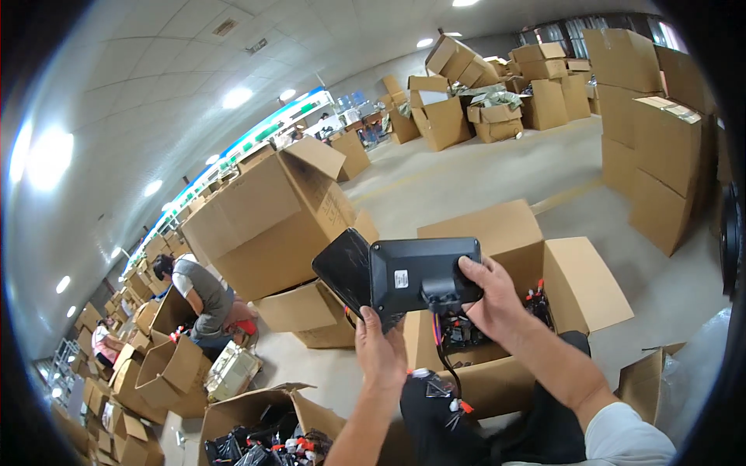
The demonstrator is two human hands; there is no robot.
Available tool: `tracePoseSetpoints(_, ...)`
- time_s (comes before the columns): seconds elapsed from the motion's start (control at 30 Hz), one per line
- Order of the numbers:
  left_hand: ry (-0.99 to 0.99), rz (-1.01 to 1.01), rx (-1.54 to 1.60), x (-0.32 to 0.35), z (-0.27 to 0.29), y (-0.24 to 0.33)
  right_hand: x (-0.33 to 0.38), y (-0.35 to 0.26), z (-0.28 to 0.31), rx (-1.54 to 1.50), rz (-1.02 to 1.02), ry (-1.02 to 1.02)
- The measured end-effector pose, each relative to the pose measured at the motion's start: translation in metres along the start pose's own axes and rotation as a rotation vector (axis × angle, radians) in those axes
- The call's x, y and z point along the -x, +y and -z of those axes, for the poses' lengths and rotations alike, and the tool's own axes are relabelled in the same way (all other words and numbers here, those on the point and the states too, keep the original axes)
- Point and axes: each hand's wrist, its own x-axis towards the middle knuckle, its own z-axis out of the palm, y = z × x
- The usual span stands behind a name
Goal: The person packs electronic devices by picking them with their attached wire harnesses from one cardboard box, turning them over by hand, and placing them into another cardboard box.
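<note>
While the open carton (pixel 587 279) sits just below and beyond the right fingers, handily close it seems, up above it the right hand (pixel 497 299) has the black housing (pixel 423 268) pinched at its right end, thumb on the back, other fingers hidden, probably to steady it back-side up. And here's the left hand (pixel 381 353), closed on the lower end of the glossy dark panel (pixel 340 266), likely stopping the overlapping pair slipping! Rounded, matte and flat, that housing shows a stubby bracket (pixel 440 295) beside the right fingers, a thin cable (pixel 444 359) dangling between the hands, and a small pale label (pixel 401 279).
</note>
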Motion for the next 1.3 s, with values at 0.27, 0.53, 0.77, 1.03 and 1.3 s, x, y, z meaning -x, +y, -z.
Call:
tracePoseSetpoints(0.27, 0.057, 0.044, -0.273, 0.04, -0.028, -0.074, 0.026, 0.025, 0.005, -0.142, 0.162, 0.164)
tracePoseSetpoints(0.53, -0.552, 0.283, -1.227, 0.065, -0.023, -0.019, 0.012, 0.015, 0.036, 0.069, 0.307, 0.292)
tracePoseSetpoints(0.77, -0.06, -0.717, -0.839, 0.034, -0.015, -0.003, 0.034, 0.031, 0.031, 0.137, 0.264, 0.268)
tracePoseSetpoints(1.03, 0.162, -0.485, -0.723, 0.061, -0.02, -0.021, 0.06, 0.051, 0.037, 0.442, 0.451, 0.158)
tracePoseSetpoints(1.3, -0.025, -0.281, -0.765, 0.058, -0.021, -0.007, 0.051, 0.026, 0.045, 0.527, 0.409, 0.108)
